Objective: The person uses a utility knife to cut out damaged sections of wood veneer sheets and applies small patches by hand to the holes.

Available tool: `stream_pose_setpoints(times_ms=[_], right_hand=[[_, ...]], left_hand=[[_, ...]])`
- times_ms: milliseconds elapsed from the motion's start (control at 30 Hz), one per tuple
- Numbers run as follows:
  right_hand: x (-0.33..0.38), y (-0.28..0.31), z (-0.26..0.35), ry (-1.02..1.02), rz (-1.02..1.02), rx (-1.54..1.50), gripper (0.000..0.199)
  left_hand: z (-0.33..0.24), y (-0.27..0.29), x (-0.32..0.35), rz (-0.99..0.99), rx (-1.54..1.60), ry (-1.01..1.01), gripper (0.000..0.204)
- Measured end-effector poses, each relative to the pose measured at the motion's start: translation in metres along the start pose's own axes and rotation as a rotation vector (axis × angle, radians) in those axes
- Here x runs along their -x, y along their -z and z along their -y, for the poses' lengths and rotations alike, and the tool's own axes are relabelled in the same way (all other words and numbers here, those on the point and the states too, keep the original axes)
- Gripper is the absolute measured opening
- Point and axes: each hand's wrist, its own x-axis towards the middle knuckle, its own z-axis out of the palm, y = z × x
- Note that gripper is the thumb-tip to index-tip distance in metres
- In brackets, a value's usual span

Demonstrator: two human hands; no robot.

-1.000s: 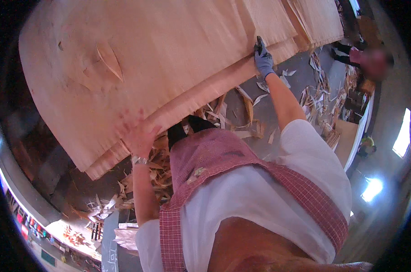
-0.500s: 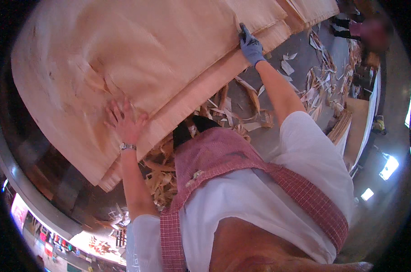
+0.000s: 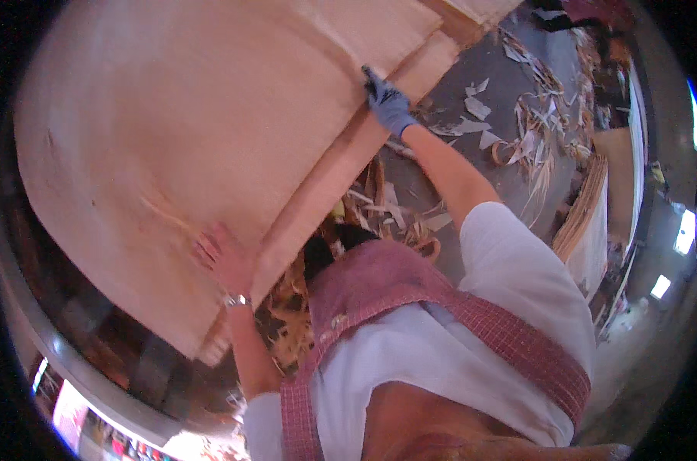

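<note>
A large, thin, pale-brown wood veneer sheet (image 3: 210, 115) fills the upper left, lying on a stack of similar sheets (image 3: 429, 65) whose edges stick out along the near side. Bare apart from a metal wristwatch, my left hand (image 3: 227, 257) lies flat on the sheet near its lower corner, fingers spread. My right hand (image 3: 389, 104), in a grey-blue glove with dark fingertips, grips the sheet's near edge farther right. Its fingers under the edge are hidden. Beside the left hand a crease runs through the veneer.
Torn veneer strips (image 3: 537, 138) litter the floor to the right, with more scraps (image 3: 291, 307) by my feet. Another veneer stack (image 3: 583, 215) stands at the right. Someone in dark trousers (image 3: 567, 23) is at the upper right. A curved grey rail (image 3: 79, 361) runs along the lower left.
The top sheet now lies flatter, its wrinkles near my left hand reduced. In the picture my right hand has shifted left and down, my left hand down and slightly right; the whole view has shifted too.
</note>
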Motion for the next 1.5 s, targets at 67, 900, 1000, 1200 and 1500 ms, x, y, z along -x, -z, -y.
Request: stream_pose_setpoints(times_ms=[67, 900, 1000, 1200, 1500], right_hand=[[0.002, -0.007, -0.009, 0.049, -0.085, -0.031, 0.049], [0.114, 0.189, -0.241, -0.372, -0.186, 0.218, 0.036], [0.094, 0.190, -0.190, -0.207, -0.321, 0.108, 0.032], [0.091, 0.081, -0.008, -0.087, -0.106, -0.734, 0.028], [0.059, -0.013, 0.120, 0.040, 0.167, -0.096, 0.050]], left_hand=[[-0.044, 0.011, -0.014, 0.086, -0.022, -0.050, 0.092], [-0.075, 0.017, -0.050, 0.335, -0.028, -0.076, 0.103], [-0.064, 0.009, -0.038, 0.323, -0.009, -0.046, 0.102], [-0.051, 0.014, -0.051, 0.110, 0.280, -0.121, 0.096], [0.078, -0.002, -0.098, -0.098, -0.191, 0.152, 0.079]])
